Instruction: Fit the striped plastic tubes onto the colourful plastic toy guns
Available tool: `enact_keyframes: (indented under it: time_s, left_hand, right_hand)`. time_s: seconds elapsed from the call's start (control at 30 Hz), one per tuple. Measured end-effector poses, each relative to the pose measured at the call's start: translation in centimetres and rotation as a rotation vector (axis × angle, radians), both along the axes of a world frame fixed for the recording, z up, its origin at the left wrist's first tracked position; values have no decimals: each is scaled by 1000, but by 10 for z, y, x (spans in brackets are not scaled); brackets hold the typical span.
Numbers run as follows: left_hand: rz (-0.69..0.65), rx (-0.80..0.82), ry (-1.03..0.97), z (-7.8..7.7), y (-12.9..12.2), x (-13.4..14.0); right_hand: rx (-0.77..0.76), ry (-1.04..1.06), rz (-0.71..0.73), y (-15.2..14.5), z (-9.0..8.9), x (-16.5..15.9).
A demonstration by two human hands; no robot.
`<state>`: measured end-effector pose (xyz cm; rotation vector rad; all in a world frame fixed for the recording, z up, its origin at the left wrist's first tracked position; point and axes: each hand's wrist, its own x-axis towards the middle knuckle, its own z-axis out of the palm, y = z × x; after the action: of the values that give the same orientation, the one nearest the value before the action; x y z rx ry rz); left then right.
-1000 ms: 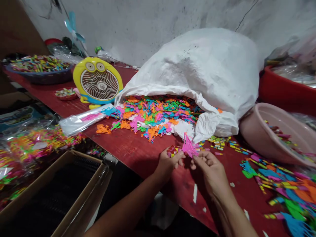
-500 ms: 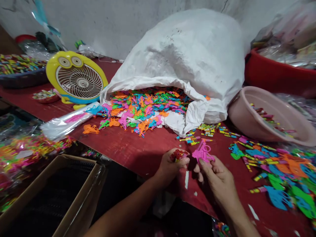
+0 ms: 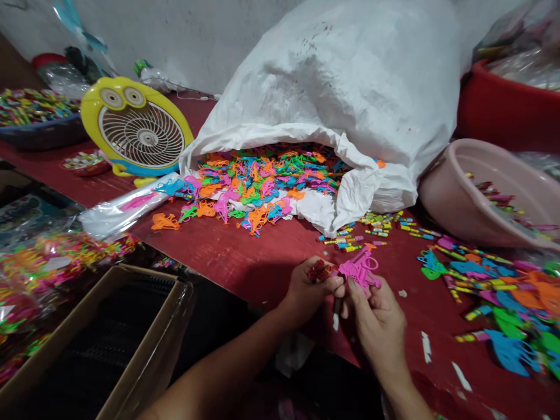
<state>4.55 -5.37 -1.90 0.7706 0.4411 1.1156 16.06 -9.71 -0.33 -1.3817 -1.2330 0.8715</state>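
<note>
Pressure should be light, I judge, where my right hand (image 3: 380, 315) pinches the pink openwork plastic piece (image 3: 357, 268) above the red-topped desk (image 3: 214, 254), near my left hand (image 3: 307, 294), curled around small rounded red pieces (image 3: 321, 271).

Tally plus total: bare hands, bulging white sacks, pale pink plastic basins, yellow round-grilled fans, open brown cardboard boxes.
Bare left hand and bare right hand: 2
Bulging white sack: 1
Pale pink plastic basin: 1
Yellow round-grilled fan: 1
Open brown cardboard box: 1
Total: 6
</note>
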Motion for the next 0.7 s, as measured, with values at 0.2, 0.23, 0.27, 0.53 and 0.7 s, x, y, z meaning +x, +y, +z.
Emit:
enact_keyframes:
  time_s: [0.2,0.23,0.27,0.53,0.7]
  left_hand:
    - [161,13,155,-3,-2,-3]
    - [177,34,184,-5,-2,-3]
    - [198,58,217,-6,-3,-3]
    - [215,88,270,-5,-5,-1]
    - [173,61,314,-7,-3,1]
  right_hand:
    - [98,-264,-81,-2,-12,2]
    - [111,-310,-92,-3,-13,2]
    - [115,-350,-102,-3,-13,2]
    - [7,-178,2,5,-1,-5]
    - [-122,208,-41,9,11,20]
